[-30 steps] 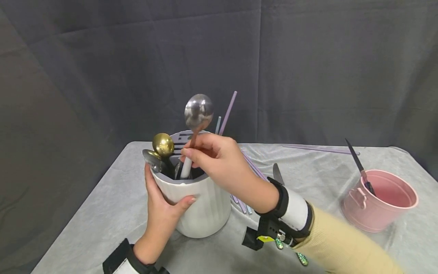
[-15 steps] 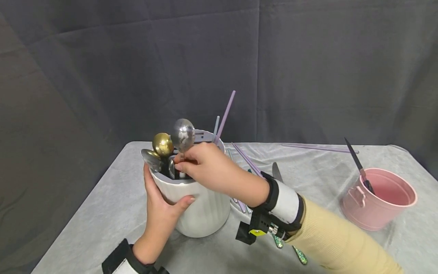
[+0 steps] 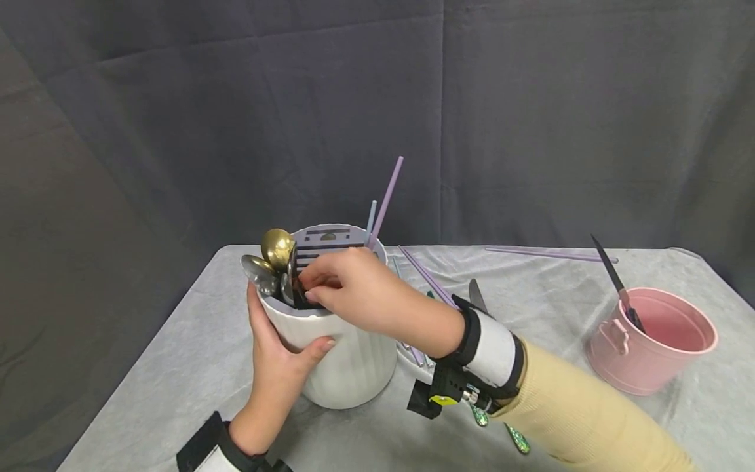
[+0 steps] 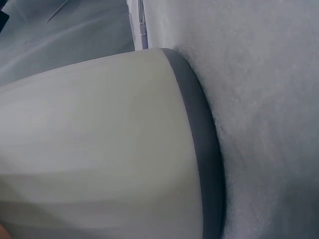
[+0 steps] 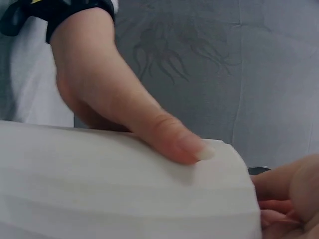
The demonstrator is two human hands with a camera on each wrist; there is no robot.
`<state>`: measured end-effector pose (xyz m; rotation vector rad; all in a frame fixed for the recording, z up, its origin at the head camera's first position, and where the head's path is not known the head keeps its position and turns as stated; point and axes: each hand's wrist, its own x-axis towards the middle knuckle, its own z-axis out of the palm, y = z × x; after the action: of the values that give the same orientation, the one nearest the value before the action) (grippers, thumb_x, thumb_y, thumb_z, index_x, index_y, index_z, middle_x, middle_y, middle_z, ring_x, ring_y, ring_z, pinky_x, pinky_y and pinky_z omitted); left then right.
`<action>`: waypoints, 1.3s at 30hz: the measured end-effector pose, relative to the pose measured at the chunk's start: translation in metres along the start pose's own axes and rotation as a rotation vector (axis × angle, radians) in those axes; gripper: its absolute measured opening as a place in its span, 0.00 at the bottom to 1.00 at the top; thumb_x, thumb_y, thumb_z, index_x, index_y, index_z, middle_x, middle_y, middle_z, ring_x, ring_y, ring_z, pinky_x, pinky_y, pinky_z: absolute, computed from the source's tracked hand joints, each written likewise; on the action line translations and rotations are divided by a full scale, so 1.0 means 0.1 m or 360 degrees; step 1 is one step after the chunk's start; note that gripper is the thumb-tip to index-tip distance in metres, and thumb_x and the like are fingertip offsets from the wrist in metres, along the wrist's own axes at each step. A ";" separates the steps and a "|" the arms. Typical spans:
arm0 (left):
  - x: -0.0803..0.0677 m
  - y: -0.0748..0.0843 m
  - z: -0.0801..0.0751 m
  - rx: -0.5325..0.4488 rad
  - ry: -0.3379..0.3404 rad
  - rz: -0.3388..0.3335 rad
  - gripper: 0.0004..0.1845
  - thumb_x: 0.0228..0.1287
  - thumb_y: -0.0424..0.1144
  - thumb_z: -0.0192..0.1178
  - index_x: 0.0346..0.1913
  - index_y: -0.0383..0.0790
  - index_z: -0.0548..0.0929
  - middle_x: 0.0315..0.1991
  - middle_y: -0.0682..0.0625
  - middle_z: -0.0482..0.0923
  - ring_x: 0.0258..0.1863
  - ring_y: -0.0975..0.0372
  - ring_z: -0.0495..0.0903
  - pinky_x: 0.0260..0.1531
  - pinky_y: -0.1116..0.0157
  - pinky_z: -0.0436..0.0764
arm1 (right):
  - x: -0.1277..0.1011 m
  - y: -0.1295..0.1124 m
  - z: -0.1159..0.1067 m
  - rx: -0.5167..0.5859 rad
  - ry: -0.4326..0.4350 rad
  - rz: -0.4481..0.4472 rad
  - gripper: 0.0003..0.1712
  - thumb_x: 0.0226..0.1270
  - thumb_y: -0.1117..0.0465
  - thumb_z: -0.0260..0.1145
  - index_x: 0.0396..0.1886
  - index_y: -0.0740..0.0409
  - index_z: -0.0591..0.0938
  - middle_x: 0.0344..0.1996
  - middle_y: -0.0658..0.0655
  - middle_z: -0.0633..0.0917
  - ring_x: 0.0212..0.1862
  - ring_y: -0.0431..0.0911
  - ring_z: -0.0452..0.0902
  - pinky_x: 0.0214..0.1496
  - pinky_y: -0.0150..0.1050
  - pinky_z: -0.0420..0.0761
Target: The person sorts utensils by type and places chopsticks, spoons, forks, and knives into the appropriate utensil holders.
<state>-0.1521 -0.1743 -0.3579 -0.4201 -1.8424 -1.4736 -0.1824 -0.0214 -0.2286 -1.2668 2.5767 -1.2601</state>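
The left hand (image 3: 277, 357) grips the white utensil holder (image 3: 345, 354). The right hand (image 3: 360, 292) has its fingers curled inside the rim, on a spoon that sits nearly fully in. Purple chopsticks (image 3: 427, 278) lie on the counter (image 3: 531, 308), not sorted yet.

Three views, one shared holder
Head camera looks down across the table; both wrist cameras sit close against the white utensil holder (image 3: 348, 354).

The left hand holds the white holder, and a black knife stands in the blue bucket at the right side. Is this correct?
Not quite: the bucket is pink, not blue, as the head view shows. The left hand does hold the white holder, and the black knife stands in that bucket.
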 end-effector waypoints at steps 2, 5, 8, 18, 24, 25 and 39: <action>0.00 0.00 0.01 -0.0003 0.0001 -0.0002 0.68 0.44 0.68 0.70 0.76 0.39 0.40 0.72 0.43 0.55 0.68 0.60 0.60 0.65 0.69 0.57 | -0.05 0.03 0.01 0.0107 0.0059 -0.0019 0.09 0.65 0.72 0.63 0.44 0.68 0.84 0.40 0.58 0.87 0.43 0.41 0.83 0.46 0.28 0.78; 0.00 -0.01 0.01 0.0001 0.0000 -0.0007 0.68 0.44 0.68 0.70 0.76 0.39 0.40 0.72 0.43 0.54 0.68 0.58 0.58 0.65 0.68 0.56 | -0.14 0.11 0.01 0.0287 0.0206 -0.0121 0.09 0.65 0.75 0.62 0.44 0.72 0.83 0.40 0.62 0.86 0.42 0.44 0.85 0.45 0.31 0.80; 0.00 -0.02 0.02 0.0022 -0.0003 -0.0023 0.68 0.44 0.68 0.70 0.76 0.39 0.40 0.73 0.43 0.51 0.69 0.56 0.56 0.65 0.68 0.56 | -0.26 0.20 -0.02 0.0455 0.0375 -0.0253 0.09 0.63 0.78 0.62 0.42 0.75 0.82 0.39 0.65 0.86 0.40 0.48 0.85 0.44 0.35 0.82; 0.00 -0.02 0.01 0.0028 0.0000 -0.0017 0.68 0.44 0.68 0.70 0.77 0.39 0.40 0.74 0.43 0.50 0.70 0.53 0.53 0.67 0.66 0.54 | -0.76 0.62 -0.32 0.0479 0.0700 -0.0073 0.09 0.64 0.76 0.63 0.44 0.74 0.81 0.39 0.66 0.85 0.40 0.43 0.85 0.46 0.35 0.81; 0.00 -0.01 -0.01 0.0032 0.0019 -0.0008 0.68 0.43 0.69 0.70 0.76 0.38 0.41 0.74 0.42 0.51 0.70 0.55 0.55 0.67 0.66 0.54 | -1.02 0.95 -0.42 0.0298 0.0746 0.0239 0.09 0.66 0.74 0.62 0.45 0.73 0.81 0.40 0.67 0.85 0.38 0.38 0.84 0.43 0.29 0.80; 0.00 0.00 -0.01 0.0029 0.0022 -0.0001 0.68 0.43 0.69 0.70 0.76 0.38 0.41 0.73 0.42 0.51 0.69 0.55 0.55 0.67 0.66 0.54 | -1.06 0.99 -0.43 0.0279 0.0747 0.0266 0.10 0.66 0.73 0.62 0.45 0.74 0.81 0.40 0.67 0.85 0.37 0.38 0.84 0.43 0.28 0.80; 0.00 0.00 -0.02 0.0056 -0.0019 -0.0057 0.69 0.43 0.69 0.69 0.77 0.40 0.39 0.74 0.43 0.48 0.71 0.53 0.53 0.67 0.66 0.53 | -1.33 1.37 -0.45 0.0103 0.0716 0.0537 0.11 0.65 0.75 0.62 0.46 0.77 0.80 0.37 0.68 0.85 0.31 0.40 0.83 0.34 0.28 0.81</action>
<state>-0.1517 -0.1757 -0.3573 -0.3816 -1.8916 -1.4630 -0.1985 0.1447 -0.3309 -0.5439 2.8349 -1.6836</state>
